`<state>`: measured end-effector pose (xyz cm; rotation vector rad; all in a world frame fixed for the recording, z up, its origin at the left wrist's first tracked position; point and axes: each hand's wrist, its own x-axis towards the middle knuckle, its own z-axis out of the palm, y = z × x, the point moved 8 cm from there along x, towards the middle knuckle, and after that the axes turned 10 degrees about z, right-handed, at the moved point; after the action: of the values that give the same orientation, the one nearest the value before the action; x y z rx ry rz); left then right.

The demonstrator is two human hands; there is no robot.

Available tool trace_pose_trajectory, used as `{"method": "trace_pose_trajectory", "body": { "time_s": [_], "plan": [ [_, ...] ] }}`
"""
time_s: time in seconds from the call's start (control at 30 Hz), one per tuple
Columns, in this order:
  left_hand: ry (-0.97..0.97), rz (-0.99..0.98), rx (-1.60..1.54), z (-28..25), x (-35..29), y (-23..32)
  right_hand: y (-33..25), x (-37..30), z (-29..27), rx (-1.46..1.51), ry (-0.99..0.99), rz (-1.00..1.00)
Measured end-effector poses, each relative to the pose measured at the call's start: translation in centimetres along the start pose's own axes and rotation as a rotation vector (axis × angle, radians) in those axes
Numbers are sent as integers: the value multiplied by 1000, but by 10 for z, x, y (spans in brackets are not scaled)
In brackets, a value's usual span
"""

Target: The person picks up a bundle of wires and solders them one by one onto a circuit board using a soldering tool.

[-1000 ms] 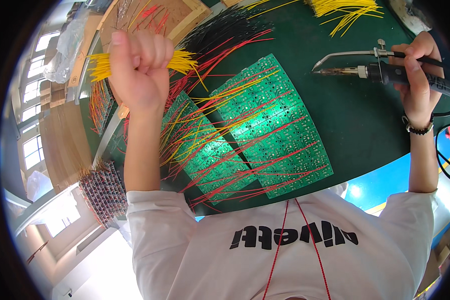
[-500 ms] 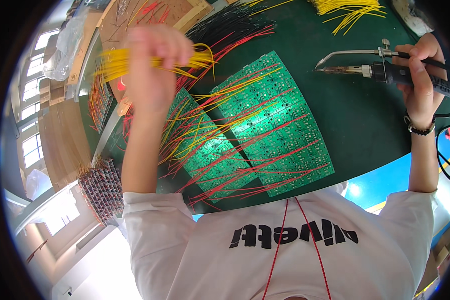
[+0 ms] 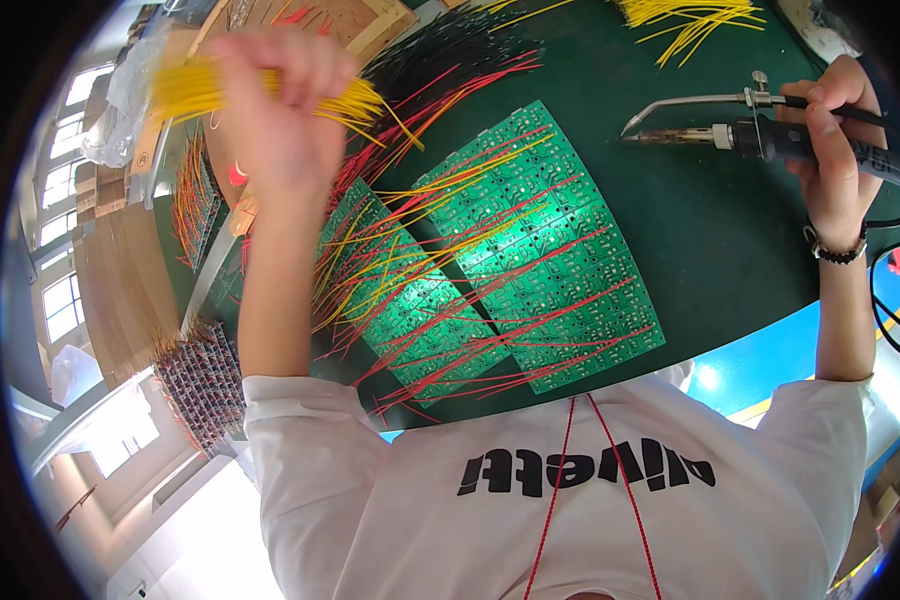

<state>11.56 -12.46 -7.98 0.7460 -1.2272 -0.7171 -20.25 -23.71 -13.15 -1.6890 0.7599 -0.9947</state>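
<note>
My left hand [image 3: 288, 95], a little smeared by motion, is closed round a bundle of yellow wires [image 3: 185, 92] at the upper left. In my right hand [image 3: 838, 130] is a soldering iron [image 3: 785, 140] with a thin bent metal tube clamped along it; its tip points left over the mat. Between the hands lie two green circuit board panels, a larger one [image 3: 610, 290] and a smaller one [image 3: 425, 310] to its left. Red and yellow wires [image 3: 410, 280] stretch across both panels. Below my left hand, part of the wire spread is hidden by my forearm.
Black wires [image 3: 450, 55] lie beyond the panels, beside a wooden tray [image 3: 370, 30]. More yellow wires [image 3: 695, 20] lie at the far edge of the green mat [image 3: 710, 230]. Stacked boards [image 3: 202, 385] stand at the left. Black cables [image 3: 885, 290] hang at the right.
My left hand has moved left and slightly away from me with the yellow wires. The soldering iron has shifted slightly left in my right hand. The panels lie as before.
</note>
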Motion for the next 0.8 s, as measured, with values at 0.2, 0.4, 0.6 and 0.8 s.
{"method": "trace_pose_trajectory", "body": {
  "time_s": [0.2,0.4,0.6,0.8],
  "plan": [
    [58,61,-40,-8,-8,21,-3,0,2,-4,-30,-11],
    [-113,-69,-23,15,-36,-24,-2,0,6,5,-64,-8],
    [-119,-118,-11,12,-36,-30,-2,0,6,-24,-29,32],
    [-34,-35,-171,9,-19,0,-16,-2,15,164,3,12]
  ]
}}
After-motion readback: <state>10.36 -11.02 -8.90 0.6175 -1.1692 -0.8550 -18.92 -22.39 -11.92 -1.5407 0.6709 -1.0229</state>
